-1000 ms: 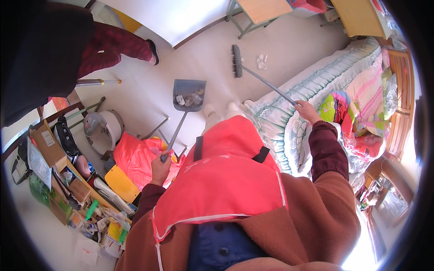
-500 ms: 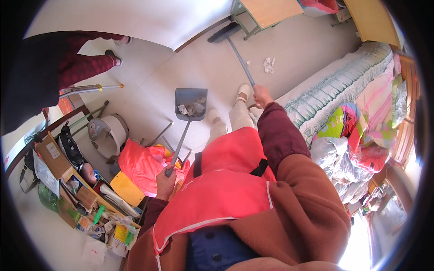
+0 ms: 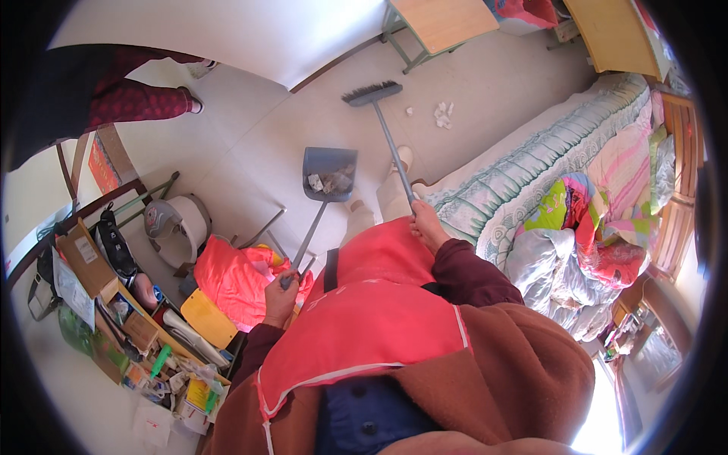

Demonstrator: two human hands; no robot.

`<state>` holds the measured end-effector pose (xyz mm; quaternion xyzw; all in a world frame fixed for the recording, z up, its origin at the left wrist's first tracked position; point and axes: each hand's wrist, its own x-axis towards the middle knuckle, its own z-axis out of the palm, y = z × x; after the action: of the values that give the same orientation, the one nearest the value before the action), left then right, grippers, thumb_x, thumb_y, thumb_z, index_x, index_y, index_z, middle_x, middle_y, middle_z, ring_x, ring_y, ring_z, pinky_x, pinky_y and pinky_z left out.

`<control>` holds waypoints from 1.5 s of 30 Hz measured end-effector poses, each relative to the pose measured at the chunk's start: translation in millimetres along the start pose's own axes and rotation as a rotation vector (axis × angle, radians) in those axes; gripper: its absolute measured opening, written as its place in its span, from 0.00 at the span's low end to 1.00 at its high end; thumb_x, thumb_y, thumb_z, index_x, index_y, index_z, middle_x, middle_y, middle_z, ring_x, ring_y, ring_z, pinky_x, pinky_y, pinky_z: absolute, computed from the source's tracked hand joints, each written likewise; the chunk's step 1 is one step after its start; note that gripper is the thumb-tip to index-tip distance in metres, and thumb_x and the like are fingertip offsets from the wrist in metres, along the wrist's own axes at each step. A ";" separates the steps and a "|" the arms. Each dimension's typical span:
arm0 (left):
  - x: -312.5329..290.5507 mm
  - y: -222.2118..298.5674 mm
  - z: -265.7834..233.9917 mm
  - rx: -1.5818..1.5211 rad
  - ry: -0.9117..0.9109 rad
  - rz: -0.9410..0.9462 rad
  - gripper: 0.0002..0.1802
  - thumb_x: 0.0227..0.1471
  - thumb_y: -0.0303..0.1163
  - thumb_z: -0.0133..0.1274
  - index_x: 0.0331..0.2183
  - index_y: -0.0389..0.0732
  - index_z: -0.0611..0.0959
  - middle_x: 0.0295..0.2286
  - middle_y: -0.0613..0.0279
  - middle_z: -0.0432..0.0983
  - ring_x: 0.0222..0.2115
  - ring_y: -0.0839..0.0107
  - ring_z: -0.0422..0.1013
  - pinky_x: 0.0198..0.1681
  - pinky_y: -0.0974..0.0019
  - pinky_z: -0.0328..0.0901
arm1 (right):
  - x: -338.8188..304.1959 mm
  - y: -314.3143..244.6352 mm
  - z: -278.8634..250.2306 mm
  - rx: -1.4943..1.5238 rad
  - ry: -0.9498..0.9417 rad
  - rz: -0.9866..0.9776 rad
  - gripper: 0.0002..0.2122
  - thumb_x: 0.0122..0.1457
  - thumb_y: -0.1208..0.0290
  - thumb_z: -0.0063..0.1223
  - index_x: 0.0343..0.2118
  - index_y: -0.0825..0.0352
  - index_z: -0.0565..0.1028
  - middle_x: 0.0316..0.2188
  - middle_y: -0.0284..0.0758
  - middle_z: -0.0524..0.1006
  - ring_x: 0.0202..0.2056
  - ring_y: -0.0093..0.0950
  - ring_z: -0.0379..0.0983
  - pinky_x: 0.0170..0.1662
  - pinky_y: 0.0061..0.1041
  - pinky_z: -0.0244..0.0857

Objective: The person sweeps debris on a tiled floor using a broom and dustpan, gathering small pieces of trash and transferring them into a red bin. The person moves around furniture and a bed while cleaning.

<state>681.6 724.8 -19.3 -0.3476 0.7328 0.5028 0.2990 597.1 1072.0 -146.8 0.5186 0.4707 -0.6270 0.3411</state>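
My left hand [image 3: 280, 297] is closed round the handle of a grey dustpan [image 3: 329, 164], whose pan holds crumpled whitish scraps [image 3: 334, 180]. With my right hand [image 3: 429, 226] I grip the grey pole of a broom [image 3: 373, 92]. The broom's dark bristles point away from me, beyond the dustpan and slightly to its right. A small heap of white paper scraps [image 3: 444, 115] lies on the floor to the right of the broom head, with one loose bit [image 3: 409, 111] nearer to it.
A bed [image 3: 516, 174] with a quilted cover runs along the right. Ahead stands a wooden-topped table [image 3: 444, 23]. At left are a grey-white bucket [image 3: 182, 227], a chair under pink cloth [image 3: 235, 280] and a cluttered shelf [image 3: 144, 334]. Another person's leg [image 3: 140, 105] shows at far left.
My right hand has drawn back toward my body, and the broom head has come away from the table legs, nearer to me. The dustpan has shifted slightly right.
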 end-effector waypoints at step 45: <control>34.4 -5.3 -4.6 0.142 -0.099 0.182 0.12 0.47 0.25 0.51 0.36 0.33 0.78 0.25 0.71 0.74 0.26 0.84 0.66 0.30 0.79 0.62 | -29.6 8.9 -143.0 -0.211 0.213 -0.145 0.14 0.59 0.62 0.40 0.44 0.62 0.70 0.12 0.27 0.60 0.10 0.19 0.54 0.12 0.21 0.49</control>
<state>665.6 712.0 -47.7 -0.2322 0.7794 0.4912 0.3119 659.2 1202.4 -122.9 0.5082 0.6036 -0.5384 0.2957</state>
